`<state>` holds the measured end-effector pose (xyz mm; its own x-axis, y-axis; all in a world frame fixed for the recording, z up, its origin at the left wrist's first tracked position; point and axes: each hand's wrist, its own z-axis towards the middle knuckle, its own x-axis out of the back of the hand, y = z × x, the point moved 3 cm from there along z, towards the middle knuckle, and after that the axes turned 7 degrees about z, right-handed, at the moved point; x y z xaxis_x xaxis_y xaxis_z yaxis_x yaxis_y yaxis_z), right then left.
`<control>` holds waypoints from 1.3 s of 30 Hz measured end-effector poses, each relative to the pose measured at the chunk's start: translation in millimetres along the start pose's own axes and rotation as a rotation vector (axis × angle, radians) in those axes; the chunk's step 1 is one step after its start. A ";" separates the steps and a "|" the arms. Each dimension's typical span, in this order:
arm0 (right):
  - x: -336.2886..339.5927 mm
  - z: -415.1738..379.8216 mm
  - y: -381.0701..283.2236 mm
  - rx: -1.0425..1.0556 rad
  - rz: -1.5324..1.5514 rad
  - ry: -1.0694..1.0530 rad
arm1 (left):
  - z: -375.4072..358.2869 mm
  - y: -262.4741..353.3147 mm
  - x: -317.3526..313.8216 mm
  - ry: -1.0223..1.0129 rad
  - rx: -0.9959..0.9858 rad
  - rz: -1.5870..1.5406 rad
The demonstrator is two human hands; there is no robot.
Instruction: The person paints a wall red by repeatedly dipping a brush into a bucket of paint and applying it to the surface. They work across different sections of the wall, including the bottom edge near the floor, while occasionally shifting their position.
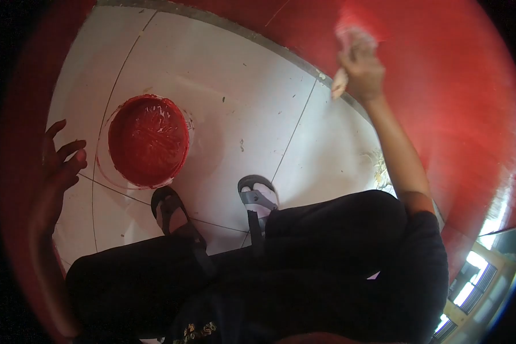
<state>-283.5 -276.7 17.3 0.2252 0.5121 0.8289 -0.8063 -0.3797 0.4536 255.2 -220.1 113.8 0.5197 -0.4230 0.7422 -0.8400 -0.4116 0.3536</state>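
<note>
Up against the red wall (436, 97), my right hand (362, 69) is closed round a paintbrush; its pale handle (339, 83) sticks out below the fingers, and the bristle end is blurred over the wet-looking red surface. My left hand (64, 157) hangs at the left with its fingers apart and nothing in them, with a red smear on one fingertip. To the right of it, a round bucket (149, 141) of red paint stands on the floor, its rim coated in red.
Pale floor tiles (212, 86) with dark joints and small specks lie below. My sandalled feet (258, 198) are near the bucket. A grey strip runs along the foot of the wall. Windows (473, 278) show at the lower right.
</note>
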 end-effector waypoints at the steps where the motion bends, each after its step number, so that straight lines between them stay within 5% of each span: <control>1: -28.1 -14.6 -14.9 0.086 0.004 -0.117 | -3.3 -2.1 3.3 0.041 0.018 -0.006; 4: -76.6 -50.2 -46.5 0.099 0.228 -0.240 | -10.9 -13.9 4.8 0.079 0.053 -0.040; 6: -99.8 -57.1 -45.5 -0.219 0.647 -0.691 | -8.0 -30.2 6.8 0.072 0.075 -0.069; 9: -103.0 -46.8 -26.2 -0.399 0.782 -0.557 | -5.8 -49.4 8.4 0.048 -0.039 -0.038; 13: -66.9 -28.4 11.8 -0.342 0.644 -0.614 | -9.2 -40.0 7.1 0.003 -0.019 -0.027; 21: 73.8 -7.1 43.8 -0.394 0.668 0.007 | 5.5 -23.3 -21.3 -0.228 0.018 0.110; 25: 92.9 20.7 40.9 -0.165 0.375 0.444 | 5.9 -13.0 -35.4 -0.368 0.067 0.032; 27: 91.7 33.9 22.5 -0.060 0.146 0.464 | 7.3 -20.1 -37.7 -0.398 0.054 -0.021; 29: 62.2 35.0 -3.9 0.000 0.069 0.220 | 5.5 -24.0 -37.1 -0.410 0.025 -0.060; 34: -86.0 -13.4 -56.9 0.122 0.448 -0.206 | -14.2 -12.9 -36.3 -0.480 0.049 -0.341; 35: -77.9 -7.7 -53.8 0.100 0.431 -0.175 | -16.9 -10.2 -35.6 -0.477 0.041 -0.324; 37: -71.9 -4.7 -50.8 -0.259 0.786 -0.589 | -20.4 -6.6 -35.0 -0.476 0.046 -0.317; 39: -71.1 3.4 -25.6 -0.261 0.800 -0.449 | -20.4 -6.1 -33.5 -0.463 0.042 -0.318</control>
<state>-277.0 -306.0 -52.2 -0.3009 -0.1890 0.9347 -0.8969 -0.2771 -0.3447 239.7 -187.0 98.4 0.7685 -0.5791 0.2723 -0.6288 -0.6046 0.4889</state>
